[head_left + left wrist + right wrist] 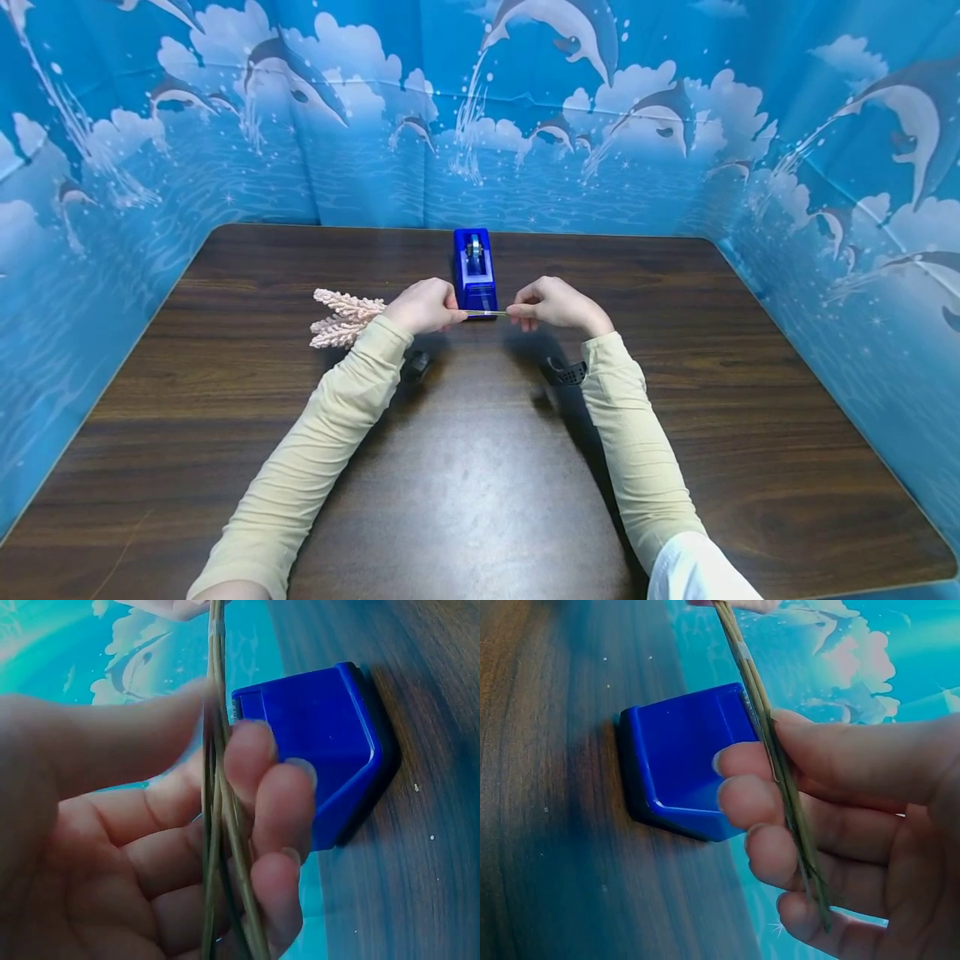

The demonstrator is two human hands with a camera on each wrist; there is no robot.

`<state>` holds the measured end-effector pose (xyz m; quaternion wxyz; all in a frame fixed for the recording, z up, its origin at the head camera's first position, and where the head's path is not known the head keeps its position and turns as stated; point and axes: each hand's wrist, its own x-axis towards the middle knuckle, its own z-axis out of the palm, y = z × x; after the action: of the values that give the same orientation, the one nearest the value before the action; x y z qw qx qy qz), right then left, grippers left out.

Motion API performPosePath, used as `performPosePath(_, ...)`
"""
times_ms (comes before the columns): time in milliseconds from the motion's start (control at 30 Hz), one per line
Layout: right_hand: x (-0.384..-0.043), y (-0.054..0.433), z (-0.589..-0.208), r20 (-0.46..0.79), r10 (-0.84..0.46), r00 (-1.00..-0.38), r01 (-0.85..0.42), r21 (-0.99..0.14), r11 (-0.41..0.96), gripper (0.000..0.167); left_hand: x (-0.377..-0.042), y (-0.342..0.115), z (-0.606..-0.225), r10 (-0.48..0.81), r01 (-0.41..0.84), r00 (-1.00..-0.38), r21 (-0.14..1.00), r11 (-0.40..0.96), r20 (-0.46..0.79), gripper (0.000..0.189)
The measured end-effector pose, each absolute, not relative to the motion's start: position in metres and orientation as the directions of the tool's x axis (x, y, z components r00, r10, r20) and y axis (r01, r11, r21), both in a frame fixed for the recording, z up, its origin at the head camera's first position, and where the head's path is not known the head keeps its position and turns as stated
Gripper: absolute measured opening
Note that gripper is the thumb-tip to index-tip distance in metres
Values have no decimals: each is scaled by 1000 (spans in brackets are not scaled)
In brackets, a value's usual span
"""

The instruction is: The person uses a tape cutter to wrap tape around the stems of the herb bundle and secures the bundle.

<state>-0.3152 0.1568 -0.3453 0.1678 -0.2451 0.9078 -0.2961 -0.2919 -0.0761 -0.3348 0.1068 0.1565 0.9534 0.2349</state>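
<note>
A bundle of thin greenish-brown stems [483, 313] with fluffy pale pink flower heads [347, 319] is held level between both hands. My left hand [426, 307] grips the stems close to the flower heads, thumb against curled fingers. Toward the cut ends, the right hand [557, 303] pinches the stems [780, 765] between thumb and fingers. A band of clear tape [743, 651] wraps the stems between the hands. Just behind the stems stands a blue tape dispenser [474, 267], its front end facing me; neither hand appears to touch it.
The dark wood-grain table [465, 467] spreads around the arms. Behind it and along the sides hangs a blue curtain [367, 183] printed with dolphins. A black strap [566, 372] shows at the right wrist, and a dark device [416, 365] at the left.
</note>
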Motion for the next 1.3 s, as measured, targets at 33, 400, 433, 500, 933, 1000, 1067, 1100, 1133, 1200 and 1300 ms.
performPosePath(33, -315, 157, -345, -155, -540, -828, -342, -622, 704, 28, -292, -76, -335, 346, 244, -929, 486, 839, -132, 30)
performPosePath(400, -313, 156, -345, -137, -536, -833, -344, -630, 696, 24, -290, -75, -335, 308, 234, -947, 468, 852, -87, 26)
performPosePath(433, -313, 156, -345, -132, -538, -833, -350, -628, 695, 24, -290, -75, -336, 306, 238, -949, 462, 854, -76, 25)
performPosePath(500, -313, 155, -345, -124, -539, -833, -358, -623, 695, 23, -290, -75, -337, 302, 244, -951, 453, 858, -59, 23)
performPosePath(933, -318, 158, -346, -153, -536, -830, -342, -619, 707, 30, -292, -76, -338, 297, 240, -952, 424, 873, -72, 17)
performPosePath(1000, -318, 159, -345, -150, -528, -836, -337, -619, 709, 27, -293, -76, -339, 295, 235, -952, 433, 871, -78, 17)
performPosePath(1067, -318, 159, -345, -142, -519, -843, -335, -616, 713, 25, -293, -76, -339, 297, 237, -952, 439, 867, -73, 20)
performPosePath(1100, -318, 159, -345, -139, -515, -846, -333, -617, 713, 24, -294, -76, -339, 296, 237, -953, 442, 865, -69, 21)
performPosePath(1133, -318, 159, -345, -136, -511, -849, -331, -616, 715, 23, -294, -76, -339, 295, 238, -953, 444, 864, -63, 23)
performPosePath(1200, -318, 159, -345, -136, -506, -852, -328, -615, 717, 22, -294, -76, -339, 293, 240, -955, 450, 860, -52, 24)
performPosePath(1300, -318, 159, -345, -137, -506, -851, -331, -609, 721, 22, -295, -76, -339, 294, 236, -954, 469, 851, -53, 17)
